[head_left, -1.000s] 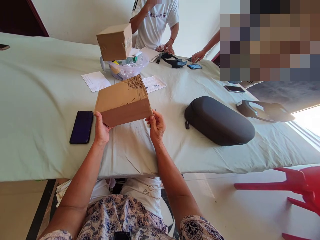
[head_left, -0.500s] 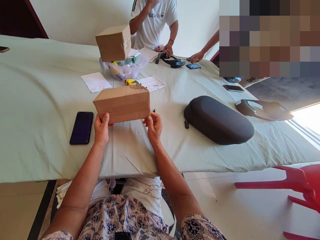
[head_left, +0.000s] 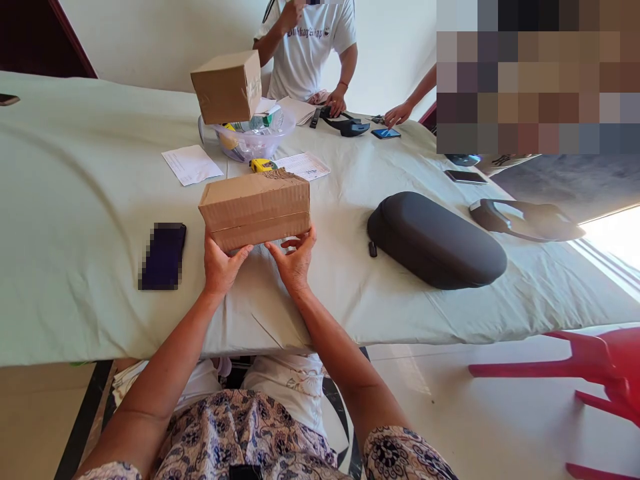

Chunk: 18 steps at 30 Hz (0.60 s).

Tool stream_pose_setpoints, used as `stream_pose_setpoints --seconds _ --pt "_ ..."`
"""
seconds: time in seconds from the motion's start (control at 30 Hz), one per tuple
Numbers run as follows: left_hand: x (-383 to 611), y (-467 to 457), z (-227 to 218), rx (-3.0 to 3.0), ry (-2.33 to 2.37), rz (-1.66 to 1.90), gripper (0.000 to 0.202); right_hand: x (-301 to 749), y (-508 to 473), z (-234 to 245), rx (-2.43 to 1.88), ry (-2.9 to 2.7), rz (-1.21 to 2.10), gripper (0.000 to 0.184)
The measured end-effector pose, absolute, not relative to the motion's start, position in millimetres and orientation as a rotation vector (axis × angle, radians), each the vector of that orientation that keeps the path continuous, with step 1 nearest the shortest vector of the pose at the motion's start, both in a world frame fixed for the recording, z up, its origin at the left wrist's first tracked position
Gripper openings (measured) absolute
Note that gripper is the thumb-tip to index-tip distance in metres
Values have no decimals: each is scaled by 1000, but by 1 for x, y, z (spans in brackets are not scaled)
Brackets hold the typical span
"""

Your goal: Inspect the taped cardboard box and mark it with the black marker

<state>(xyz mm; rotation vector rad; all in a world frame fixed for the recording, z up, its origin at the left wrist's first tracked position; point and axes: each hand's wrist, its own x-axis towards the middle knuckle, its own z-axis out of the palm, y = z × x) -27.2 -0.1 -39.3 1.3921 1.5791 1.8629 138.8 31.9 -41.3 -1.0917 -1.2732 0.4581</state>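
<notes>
The left hand and right hand grasp a cardboard box near its lower corners, apparently handling it above the surface; turning it next would call for both grips. Beyond the box lies a yellow tape measure, then a basin.

Head view: from the wearer's head, forward and down across the pale green cloth-covered table
Bottom edge: beige-and-navy patterned fabric shirt, close below the lens
Top edge: smooth white wall, beyond the table
</notes>
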Motion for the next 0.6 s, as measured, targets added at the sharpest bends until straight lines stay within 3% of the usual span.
stream_pose_setpoints --seconds 0.13,0.27,0.5,0.6 --pt "-21 -4 -37 1392 1651 1920 111 135 28 -39 -1148 -1294 455 115" --pt "-17 -6 -34 1350 1677 1935 109 135 28 -39 -1164 -1275 489 112" --pt "-25 -8 -24 1214 1695 1887 101 145 35 -38 -992 -1264 442 55" --pt "-29 -5 -24 1204 1578 1940 103 150 36 -35 -938 -1227 382 39"
